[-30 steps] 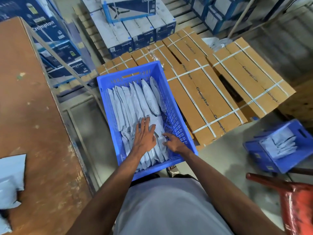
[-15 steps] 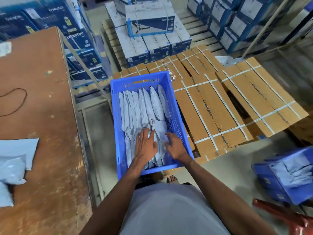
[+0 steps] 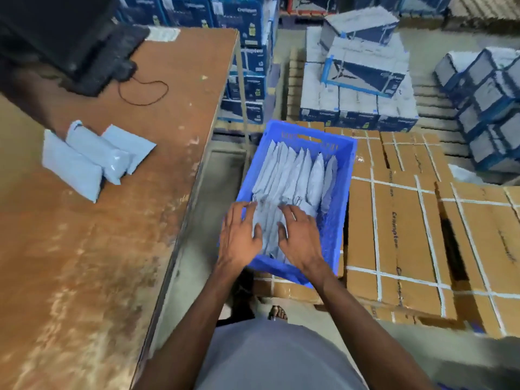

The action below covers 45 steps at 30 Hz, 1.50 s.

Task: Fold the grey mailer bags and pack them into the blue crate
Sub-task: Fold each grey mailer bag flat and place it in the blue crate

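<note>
Mailer bags under spread fingers

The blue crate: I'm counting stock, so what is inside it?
The blue crate holds grey mailer bags standing on edge in a row. The left hand and right hand lie over the near ones, hiding them; the crate floor is covered.

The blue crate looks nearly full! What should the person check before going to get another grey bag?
1. Both hands free: left hand and right hand lie flat on the packed bags, holding nothing. Ok.
2. Bags standing in rows: ok.
3. Room left in the blue crate: narrow gap at its right wall. Cannot tell.
4. More bags waiting: table bags on the wooden table. Ok.
</note>
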{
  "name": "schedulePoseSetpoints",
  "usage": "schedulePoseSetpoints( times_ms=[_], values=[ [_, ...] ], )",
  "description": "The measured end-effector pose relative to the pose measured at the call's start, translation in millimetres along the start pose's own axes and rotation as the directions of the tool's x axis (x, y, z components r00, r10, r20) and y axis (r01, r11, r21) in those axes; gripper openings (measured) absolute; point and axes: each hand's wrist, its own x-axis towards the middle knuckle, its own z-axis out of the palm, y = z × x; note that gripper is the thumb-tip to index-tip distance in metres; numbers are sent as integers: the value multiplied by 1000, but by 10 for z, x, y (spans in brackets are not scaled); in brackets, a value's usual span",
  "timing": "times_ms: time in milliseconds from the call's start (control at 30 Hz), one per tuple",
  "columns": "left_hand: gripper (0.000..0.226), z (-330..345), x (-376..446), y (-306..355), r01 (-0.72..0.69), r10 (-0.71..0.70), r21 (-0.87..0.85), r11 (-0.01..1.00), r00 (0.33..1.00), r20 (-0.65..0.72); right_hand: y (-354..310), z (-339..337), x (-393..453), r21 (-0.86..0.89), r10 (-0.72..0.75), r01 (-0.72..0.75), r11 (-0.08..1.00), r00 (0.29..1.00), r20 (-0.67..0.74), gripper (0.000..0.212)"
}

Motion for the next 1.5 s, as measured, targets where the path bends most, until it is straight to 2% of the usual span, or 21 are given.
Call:
schedulePoseSetpoints(
  times_ms=[100, 233, 367, 533, 633, 833, 1067, 1167, 1300, 1400, 1500],
  values=[
    [58, -317, -186, -189, 123, -119, 47, 991, 989, -86, -363, 83, 143, 8, -148, 148, 989, 988, 33, 53],
    [53, -733, -469, -422, 310, -287, 86, 947, 935, -209, -877, 205, 311, 29, -308, 307, 951, 951, 39, 51],
    [50, -1087, -690, -681, 351, -298, 112, 930, 896, -329, -1371, 302, 481, 14, -429, 429, 903, 901, 70, 52],
    [53, -1399, -755, -1018, 490, -438, 59, 870, 823, -362, -1921, 460, 740, 92, -534, 527, 845, 842, 81, 59],
    [53, -1517, -679, -1281, 522, -479, 27, 852, 801, -360, -2210, 592, 950, 106, -563, 554, 825, 823, 81, 55],
    [53, -1622, -323, -1915, 547, -529, -57, 835, 772, -353, -2652, 853, 1326, 112, -521, 510, 853, 845, 120, 50],
    [65, -1744, 283, -2654, 602, -636, -220, 768, 673, -378, -3093, 1074, 1818, 140, -492, 473, 870, 852, 177, 55],
    [70, -1759, 438, -2836, 616, -653, -233, 753, 654, -382, -3233, 1194, 1942, 168, -494, 467, 868, 846, 200, 54],
    [61, -1759, 487, -2906, 582, -626, -248, 774, 648, -434, -3343, 1372, 1958, 298, -460, 396, 868, 869, 183, 44],
    [52, -1689, 438, -2888, 561, -636, -304, 770, 644, -425, -3383, 1444, 1935, 421, -375, 277, 864, 911, 170, 43],
    [50, -1620, 279, -2757, 545, -653, -361, 757, 645, -396, -3428, 1425, 1885, 570, -290, 147, 808, 942, 167, 38]
  ],
)
